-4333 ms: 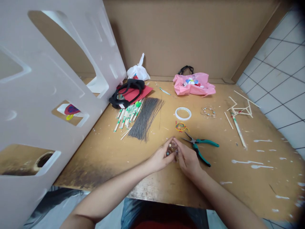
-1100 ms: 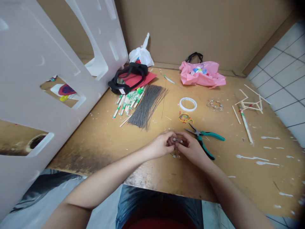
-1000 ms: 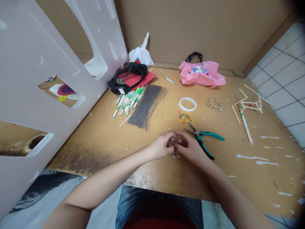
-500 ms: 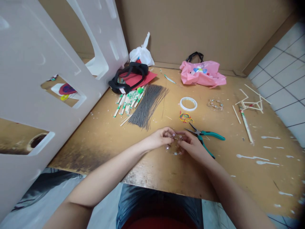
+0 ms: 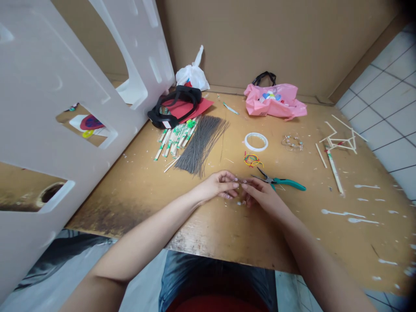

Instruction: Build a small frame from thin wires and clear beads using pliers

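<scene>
Between my two hands is a beaded wire loop (image 5: 239,203) with small clear and pinkish beads, partly hidden by the fingers. My left hand (image 5: 222,185) pinches its left side, thumb stretched toward the middle. Thumb and fingers of my right hand (image 5: 258,190) pinch the other side, close to the left fingertips. Right beside the right hand lie teal-handled pliers (image 5: 287,183), jaws spread, one handle mostly covered by that hand. Just beyond the hands is a small heap of coloured rubber bands (image 5: 252,160).
A roll of tape (image 5: 256,142), another beaded wire loop (image 5: 292,143) and a stick frame (image 5: 341,142) lie farther off. Dark wires (image 5: 203,145), wrapped chopsticks (image 5: 177,138) and a black headset (image 5: 175,106) are left. A pink bag (image 5: 274,102) stands behind. A white plastic panel (image 5: 74,78) borders the left.
Both hands have shifted their fingers on the beaded loop; the left thumb is now straighter and the fingers cover more of it. The right hand now hides more of the pliers' lower handle.
</scene>
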### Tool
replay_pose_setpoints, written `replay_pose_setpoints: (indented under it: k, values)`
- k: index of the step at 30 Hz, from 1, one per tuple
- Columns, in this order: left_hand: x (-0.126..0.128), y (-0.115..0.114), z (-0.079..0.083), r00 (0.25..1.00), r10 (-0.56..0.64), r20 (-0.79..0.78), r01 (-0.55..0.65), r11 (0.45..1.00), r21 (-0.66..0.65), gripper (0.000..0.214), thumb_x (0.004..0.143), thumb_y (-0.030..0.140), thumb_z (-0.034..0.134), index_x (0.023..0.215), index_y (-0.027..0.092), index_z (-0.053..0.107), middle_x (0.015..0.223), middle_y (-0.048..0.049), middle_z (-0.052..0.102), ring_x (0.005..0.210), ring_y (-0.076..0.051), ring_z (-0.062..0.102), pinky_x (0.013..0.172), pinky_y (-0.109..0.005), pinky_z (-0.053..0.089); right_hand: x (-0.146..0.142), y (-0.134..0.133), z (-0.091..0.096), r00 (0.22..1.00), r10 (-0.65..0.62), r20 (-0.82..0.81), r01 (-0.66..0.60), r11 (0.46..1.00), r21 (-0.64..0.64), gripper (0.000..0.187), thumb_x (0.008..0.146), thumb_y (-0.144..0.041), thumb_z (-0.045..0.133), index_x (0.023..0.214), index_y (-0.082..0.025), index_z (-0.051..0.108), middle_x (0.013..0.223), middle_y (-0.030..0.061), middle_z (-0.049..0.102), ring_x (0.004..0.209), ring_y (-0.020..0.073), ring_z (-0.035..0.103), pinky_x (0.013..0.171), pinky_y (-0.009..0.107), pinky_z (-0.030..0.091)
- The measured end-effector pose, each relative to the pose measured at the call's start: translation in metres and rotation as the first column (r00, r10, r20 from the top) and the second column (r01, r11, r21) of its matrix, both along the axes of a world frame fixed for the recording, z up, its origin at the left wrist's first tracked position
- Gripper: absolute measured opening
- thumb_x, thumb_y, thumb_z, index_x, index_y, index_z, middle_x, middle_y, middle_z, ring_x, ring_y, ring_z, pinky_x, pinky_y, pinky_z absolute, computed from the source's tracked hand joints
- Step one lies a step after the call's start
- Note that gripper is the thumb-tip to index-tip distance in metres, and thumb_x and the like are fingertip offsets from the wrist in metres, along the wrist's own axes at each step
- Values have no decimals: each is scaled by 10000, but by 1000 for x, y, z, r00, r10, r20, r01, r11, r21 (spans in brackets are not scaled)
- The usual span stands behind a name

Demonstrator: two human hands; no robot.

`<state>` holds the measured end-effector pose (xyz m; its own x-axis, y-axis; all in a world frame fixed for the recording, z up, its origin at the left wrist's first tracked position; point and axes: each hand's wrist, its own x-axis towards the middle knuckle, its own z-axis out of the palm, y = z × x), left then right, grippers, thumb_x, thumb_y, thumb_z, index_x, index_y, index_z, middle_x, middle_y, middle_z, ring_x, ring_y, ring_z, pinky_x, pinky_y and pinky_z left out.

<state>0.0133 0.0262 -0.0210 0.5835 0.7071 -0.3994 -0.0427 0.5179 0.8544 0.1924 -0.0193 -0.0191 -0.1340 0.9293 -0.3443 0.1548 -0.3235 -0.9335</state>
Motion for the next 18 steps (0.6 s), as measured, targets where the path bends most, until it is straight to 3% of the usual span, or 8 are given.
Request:
replay_pose_setpoints:
  k: [5,10,15,18]
  values:
    - [2,1,-3,1000,18,-7,-18,1000,-2,398,664,351,753,901,132,519,762,-21,638,632,-109,645,623,-261,530,1,-2,-2,997,57,43,-61,993,102,507,774,-482,589,1168,-177,496,826,34,632,596,126,592,544,276,481]
    - [1,1,-1,999,47,-15,-48,999,-26,347,711,330,722,909,129,520,710,-13,633,623,-105,648,639,-250,530,1,-3,0,992,58,112,-75,985,154,570,749,-426,623,1229,-179,442,985,88,630,783,169,618,641,313,502]
    - [-1,4,-1,986,67,152,-45,989,-141,256,769,264,670,929,111,543,711,-12,607,625,-110,650,612,-223,533,1,-5,5,982,161,-97,-155,985,72,597,733,-284,612,1281,-241,379,1171,96,586,942,182,608,689,308,507]
    - [-3,8,0,954,107,279,-28,962,-273,163,826,199,577,952,95,563,693,-13,579,583,-97,622,564,-211,530,1,-6,6,946,205,-250,-183,977,110,605,718,-215,604,1284,-284,403,1202,72,586,995,194,601,745,333,510]
